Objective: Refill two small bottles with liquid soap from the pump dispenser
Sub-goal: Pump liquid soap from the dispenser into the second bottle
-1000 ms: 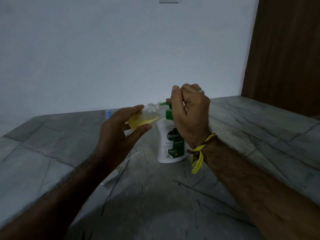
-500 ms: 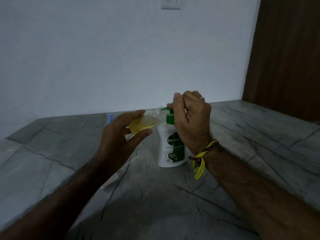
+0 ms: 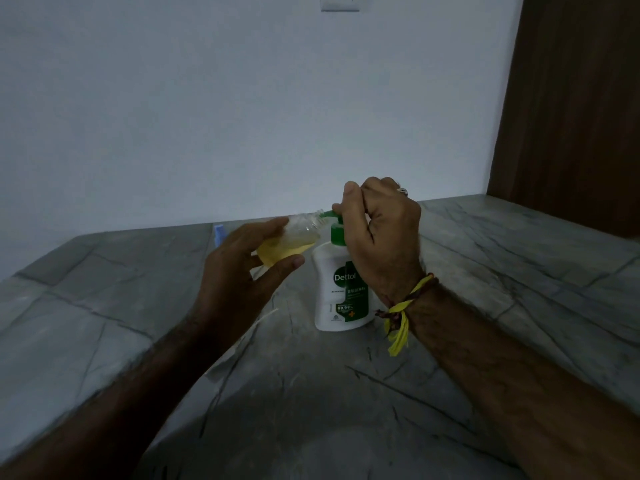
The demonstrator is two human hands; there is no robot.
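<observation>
Small clear plastic bottle, part-filled with yellow soap (image 3: pixel 291 242) | gripped tilted in left hand (image 3: pixel 242 268), mouth at green nozzle | right hand (image 3: pixel 377 233) curled on white pump dispenser (image 3: pixel 341 289), upright on grey marble counter (image 3: pixel 502 271).

Grey stone counter (image 3: pixel 485 271) with dark veining and straight seams, running back to a pale wall and, at right, to a brown wooden panel. A white pump dispenser (image 3: pixel 334 292) with a green collar and green label stands upright on the counter near its middle; a small blue object (image 3: pixel 219 233), too partly hidden to identify, sits on the surface at the back edge to the left. A pale, thin item (image 3: pixel 242 344) lies on the counter left of the dispenser, mostly covered by a forearm.
</observation>
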